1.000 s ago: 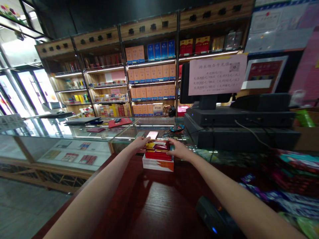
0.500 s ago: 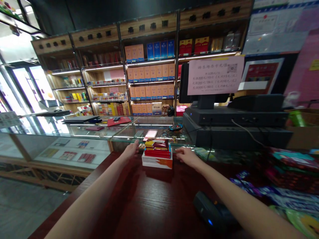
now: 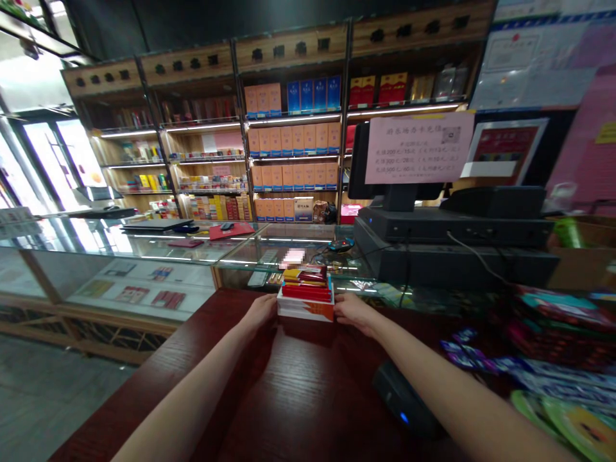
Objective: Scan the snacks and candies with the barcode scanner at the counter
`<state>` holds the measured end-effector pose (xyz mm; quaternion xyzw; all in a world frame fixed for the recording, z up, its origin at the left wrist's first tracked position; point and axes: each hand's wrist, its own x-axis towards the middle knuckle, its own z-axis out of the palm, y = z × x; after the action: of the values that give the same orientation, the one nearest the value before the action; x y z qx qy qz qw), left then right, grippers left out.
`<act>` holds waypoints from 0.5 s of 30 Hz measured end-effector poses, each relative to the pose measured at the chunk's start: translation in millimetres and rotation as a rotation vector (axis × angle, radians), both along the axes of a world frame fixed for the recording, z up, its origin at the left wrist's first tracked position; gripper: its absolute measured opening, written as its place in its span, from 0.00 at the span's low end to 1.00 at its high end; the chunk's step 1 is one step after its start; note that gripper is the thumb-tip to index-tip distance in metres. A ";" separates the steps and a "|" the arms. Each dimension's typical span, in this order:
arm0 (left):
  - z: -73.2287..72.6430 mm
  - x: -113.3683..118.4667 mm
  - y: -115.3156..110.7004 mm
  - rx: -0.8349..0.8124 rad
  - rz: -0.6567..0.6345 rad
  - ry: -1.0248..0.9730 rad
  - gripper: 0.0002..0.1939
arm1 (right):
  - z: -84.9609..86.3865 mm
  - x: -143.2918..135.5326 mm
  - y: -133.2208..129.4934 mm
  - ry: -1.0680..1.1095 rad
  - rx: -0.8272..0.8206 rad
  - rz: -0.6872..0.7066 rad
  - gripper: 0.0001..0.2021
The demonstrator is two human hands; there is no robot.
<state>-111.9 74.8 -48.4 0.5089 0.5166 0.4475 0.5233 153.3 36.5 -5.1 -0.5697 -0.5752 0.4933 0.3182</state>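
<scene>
A white and orange box [image 3: 305, 310] sits on the dark red counter [image 3: 298, 385], close to the glass counter's edge. Red and yellow packets [image 3: 307, 285] stand stacked inside it. My left hand [image 3: 261, 312] is against the box's left side, and my right hand [image 3: 355, 313] is against its right side, so the box is gripped between the two. Some fingertips are hidden behind the box's sides.
A black scanner [image 3: 402, 398] with a blue light lies under my right forearm. Purple-wrapped packets [image 3: 469, 351] are at the right. Beyond stand a glass counter [image 3: 240, 256], a black monitor base [image 3: 457, 228] and stocked shelves.
Both hands have moved inward and down from beside the box onto its sides. The box appears slightly higher and to the right in the view.
</scene>
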 end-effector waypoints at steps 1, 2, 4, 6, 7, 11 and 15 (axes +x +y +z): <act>-1.2 -0.4 1.3 -0.006 0.002 -0.013 0.18 | -0.6 -0.9 -0.3 0.009 -0.003 -0.003 0.15; -2.0 -1.0 2.4 -0.013 0.005 -0.023 0.18 | -1.3 -2.0 -0.5 0.016 -0.004 -0.006 0.13; -2.2 -3.2 3.4 -0.021 0.010 -0.042 0.17 | -2.5 -4.8 -0.9 0.024 -0.003 -0.012 0.11; -1.1 -6.1 1.9 -0.019 0.005 -0.058 0.16 | -2.8 -8.0 -1.2 0.022 0.001 -0.025 0.09; -0.1 -7.3 0.5 -0.017 0.001 -0.064 0.16 | -2.4 -9.5 -1.5 0.019 0.007 -0.034 0.09; 3.8 -7.6 -5.0 -0.007 -0.014 -0.058 0.17 | 1.2 -12.8 -4.8 0.006 0.015 -0.063 0.09; 2.8 -1.0 -4.4 0.031 -0.004 -0.027 0.17 | 4.5 -14.6 -9.0 -0.002 -0.026 -0.081 0.11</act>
<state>-112.9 70.4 -45.6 0.5119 0.5012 0.4613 0.5233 138.7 27.5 -0.6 -0.5970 -0.5458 0.4868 0.3297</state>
